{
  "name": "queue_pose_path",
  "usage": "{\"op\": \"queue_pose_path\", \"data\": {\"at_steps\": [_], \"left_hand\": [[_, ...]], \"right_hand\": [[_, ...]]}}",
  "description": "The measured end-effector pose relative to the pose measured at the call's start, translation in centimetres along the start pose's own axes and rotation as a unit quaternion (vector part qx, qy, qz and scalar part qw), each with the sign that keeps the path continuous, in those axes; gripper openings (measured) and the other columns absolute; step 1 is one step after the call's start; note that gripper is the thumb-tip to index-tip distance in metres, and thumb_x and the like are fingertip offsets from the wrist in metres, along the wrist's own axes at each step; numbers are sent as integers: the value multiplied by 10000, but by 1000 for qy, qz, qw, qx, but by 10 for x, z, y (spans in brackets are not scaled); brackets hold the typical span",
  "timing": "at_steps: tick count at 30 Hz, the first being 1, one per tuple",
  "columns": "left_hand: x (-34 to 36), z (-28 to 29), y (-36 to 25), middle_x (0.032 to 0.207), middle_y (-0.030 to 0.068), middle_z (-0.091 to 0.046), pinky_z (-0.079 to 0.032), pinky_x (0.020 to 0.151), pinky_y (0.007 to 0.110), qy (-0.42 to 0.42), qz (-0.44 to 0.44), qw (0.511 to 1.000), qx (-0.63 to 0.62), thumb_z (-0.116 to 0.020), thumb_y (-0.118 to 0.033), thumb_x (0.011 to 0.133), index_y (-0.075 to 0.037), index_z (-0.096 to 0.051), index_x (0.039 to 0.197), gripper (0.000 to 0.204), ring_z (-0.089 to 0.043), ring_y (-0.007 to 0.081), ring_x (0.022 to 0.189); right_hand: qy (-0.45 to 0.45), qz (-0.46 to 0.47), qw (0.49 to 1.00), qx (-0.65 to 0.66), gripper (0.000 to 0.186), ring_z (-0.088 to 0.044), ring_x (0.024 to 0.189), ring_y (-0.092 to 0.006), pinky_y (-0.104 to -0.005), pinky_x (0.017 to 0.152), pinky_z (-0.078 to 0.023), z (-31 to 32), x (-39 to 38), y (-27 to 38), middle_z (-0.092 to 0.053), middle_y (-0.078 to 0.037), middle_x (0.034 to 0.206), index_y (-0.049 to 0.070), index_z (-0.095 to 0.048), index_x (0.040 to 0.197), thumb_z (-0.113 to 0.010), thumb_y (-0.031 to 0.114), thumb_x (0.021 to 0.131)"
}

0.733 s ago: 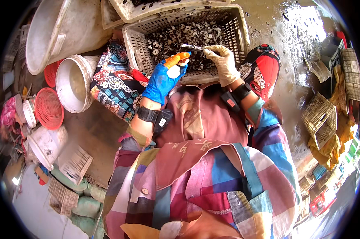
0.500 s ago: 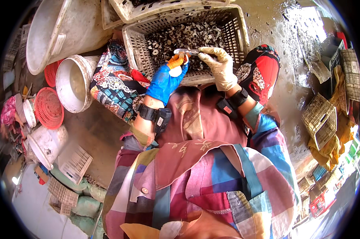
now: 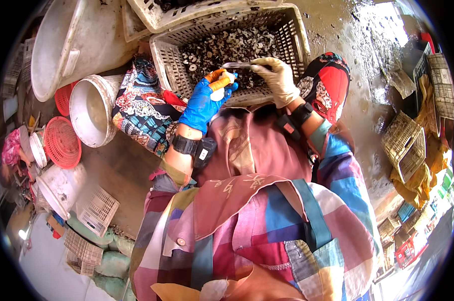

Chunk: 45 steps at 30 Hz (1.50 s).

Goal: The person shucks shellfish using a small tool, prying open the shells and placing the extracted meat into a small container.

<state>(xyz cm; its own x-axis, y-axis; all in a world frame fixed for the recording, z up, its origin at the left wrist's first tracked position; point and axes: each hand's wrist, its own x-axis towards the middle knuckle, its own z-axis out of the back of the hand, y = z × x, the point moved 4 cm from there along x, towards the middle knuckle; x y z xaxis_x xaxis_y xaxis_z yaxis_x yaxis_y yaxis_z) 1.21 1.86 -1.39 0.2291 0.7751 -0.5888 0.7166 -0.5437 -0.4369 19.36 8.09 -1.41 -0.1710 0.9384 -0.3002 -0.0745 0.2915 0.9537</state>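
Observation:
My left hand point(image 3: 202, 105), in a blue glove with orange finger covers, is closed around a small pale rounded piece point(image 3: 218, 94) that I cannot name. In a cream glove, my right hand point(image 3: 278, 83) grips a slim greyish metal tool point(image 3: 237, 65), its far end reaching left above the left fingertips. Both hands hover over the near side of a dirty white slotted plastic crate point(image 3: 161, 67). Many small black-and-white pieces point(image 3: 237, 42) cover the crate's bottom; their kind is too small to tell.
Another slotted crate point(image 3: 186, 14) stands beyond the first. To the left are a large whitish tub point(image 3: 99, 37), a white bucket point(image 3: 78, 110) and a red colander point(image 3: 61, 143). Wet, muddy floor point(image 3: 360, 95) lies on the right, with a tipped crate point(image 3: 405, 143) farther out.
The tool's end has lifted slightly away from my left fingertips. My left fingers have curled in around the pale piece, and the view has shifted a little.

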Motion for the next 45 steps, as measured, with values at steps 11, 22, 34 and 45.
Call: {"op": "queue_pose_path", "data": {"at_steps": [11,22,34,45], "left_hand": [[-7,-2,1,1035,125,-618,-424,556,179,-65,-44,989,125,-600,-53,819,-97,-392,1300,525,-568,111,751],[-6,-7,-5,1024,168,-605,-507,753,285,-26,-53,995,78,-588,-2,807,-55,-523,1107,312,-613,221,858],[-10,-8,-3,1048,146,-600,-493,722,255,-13,-26,999,37,-572,-3,829,-47,-531,1137,313,-594,181,872],[1,10,-4,982,83,-604,-478,684,241,7,-29,999,42,-578,-10,830,-91,-542,1169,350,-576,150,827]], "right_hand": [[-35,62,997,-37,152,-589,737,-184,-290,704,-465,2,0,-4,-645,-71,777,61,-683,842,-724,133,715],[1,10,998,65,156,-552,796,-82,-227,727,-451,-10,-3,4,-628,-21,855,16,-652,905,-691,79,768],[-15,-80,992,94,124,-577,792,-98,-233,752,-466,6,1,-10,-645,-39,874,11,-653,887,-676,59,774],[63,23,991,115,168,-577,791,-90,-231,741,-468,-16,-5,5,-644,-34,862,3,-647,910,-694,60,759]]}}
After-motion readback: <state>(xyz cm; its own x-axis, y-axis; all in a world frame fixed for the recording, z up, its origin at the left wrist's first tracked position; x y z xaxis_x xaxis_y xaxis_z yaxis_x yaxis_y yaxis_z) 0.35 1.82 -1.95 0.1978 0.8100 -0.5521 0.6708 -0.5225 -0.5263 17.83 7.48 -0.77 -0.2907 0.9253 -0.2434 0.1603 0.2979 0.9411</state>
